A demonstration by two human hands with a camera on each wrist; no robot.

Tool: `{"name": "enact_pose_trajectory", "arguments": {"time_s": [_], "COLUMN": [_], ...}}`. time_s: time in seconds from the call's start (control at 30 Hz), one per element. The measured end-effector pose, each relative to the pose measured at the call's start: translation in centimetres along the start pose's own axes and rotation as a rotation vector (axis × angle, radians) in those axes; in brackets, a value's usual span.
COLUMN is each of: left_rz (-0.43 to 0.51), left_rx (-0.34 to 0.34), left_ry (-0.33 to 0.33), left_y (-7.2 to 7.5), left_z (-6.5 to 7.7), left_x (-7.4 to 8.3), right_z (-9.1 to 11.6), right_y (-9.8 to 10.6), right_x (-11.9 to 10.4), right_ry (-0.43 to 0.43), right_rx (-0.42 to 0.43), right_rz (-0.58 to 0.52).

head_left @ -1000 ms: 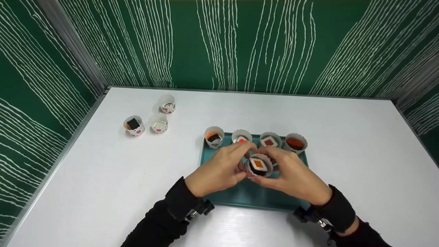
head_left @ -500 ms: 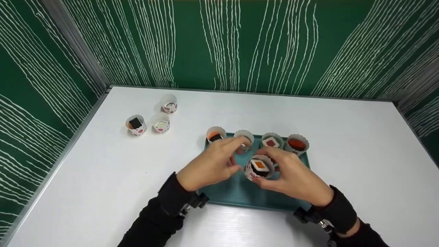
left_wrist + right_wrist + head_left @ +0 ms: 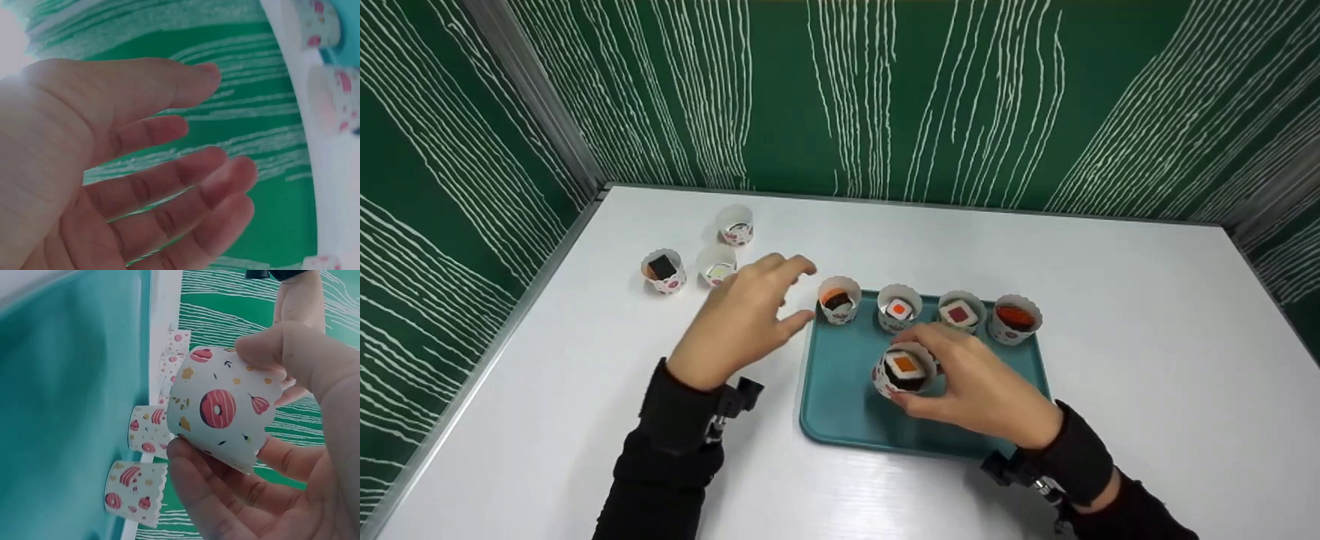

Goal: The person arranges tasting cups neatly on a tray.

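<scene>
My right hand (image 3: 971, 379) holds a paper baking cup (image 3: 225, 402) printed with donuts, thumb on one side and fingers on the other. Inside that cup lies a sushi piece (image 3: 905, 367) with a dark wrap, white rice and an orange centre. The cup is above the teal tray (image 3: 840, 409). My left hand (image 3: 742, 315) is to the left of the tray, fingers apart and nothing in them; its palm and spread fingers (image 3: 225, 169) show in the left wrist view. It partly overlaps a paper cup with a pale filling (image 3: 716, 264) in the head view.
Along the tray's far edge stand several filled cups: one orange and dark (image 3: 840, 300), one with a red-dotted roll (image 3: 899, 309), one with a dark-red centre (image 3: 961, 311), one red (image 3: 1015, 319). Farther left are two more cups, one black-topped (image 3: 664, 271), one behind (image 3: 736, 225).
My left hand has let go of the held cup and moved left, off the tray. The right hand keeps the cup and has shifted slightly left with it.
</scene>
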State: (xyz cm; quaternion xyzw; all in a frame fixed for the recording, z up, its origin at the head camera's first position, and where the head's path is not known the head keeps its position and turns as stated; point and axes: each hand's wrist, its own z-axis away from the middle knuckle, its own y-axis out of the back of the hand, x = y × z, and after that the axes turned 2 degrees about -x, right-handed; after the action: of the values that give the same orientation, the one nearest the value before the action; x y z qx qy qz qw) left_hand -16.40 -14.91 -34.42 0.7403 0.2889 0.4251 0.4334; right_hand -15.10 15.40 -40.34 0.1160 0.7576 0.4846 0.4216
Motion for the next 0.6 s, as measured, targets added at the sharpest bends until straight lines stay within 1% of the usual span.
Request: {"name": "enact_pose_trajectory", "arguments": {"time_s": [0.1,0.23,0.43,0.6], "left_rz": [-0.028,-0.037,-0.036,-0.029], "left_rx": [0.004,-0.003,-0.008,-0.013], "left_ry": [0.047,0.096,0.136,0.148], "left_y": [0.7,1.3,1.9,2.3], "left_z": [0.3,0.5,1.0,1.2], "left_x": [-0.6,-1.1,-1.9,-2.4], "right_z": [-0.6,-1.3,-2.7,-3.8], "right_y": [-0.4,-1.0,-2.2,-3.4], "right_x": [-0.4,-0.9,-1.5,-1.9], "right_ry": [0.008,0.013,0.013,0.025], "right_rx": [-0.014,-0.04,-0.084,-0.111], "right_rz": [0.005,-0.001,-0.009,-0.013]}}
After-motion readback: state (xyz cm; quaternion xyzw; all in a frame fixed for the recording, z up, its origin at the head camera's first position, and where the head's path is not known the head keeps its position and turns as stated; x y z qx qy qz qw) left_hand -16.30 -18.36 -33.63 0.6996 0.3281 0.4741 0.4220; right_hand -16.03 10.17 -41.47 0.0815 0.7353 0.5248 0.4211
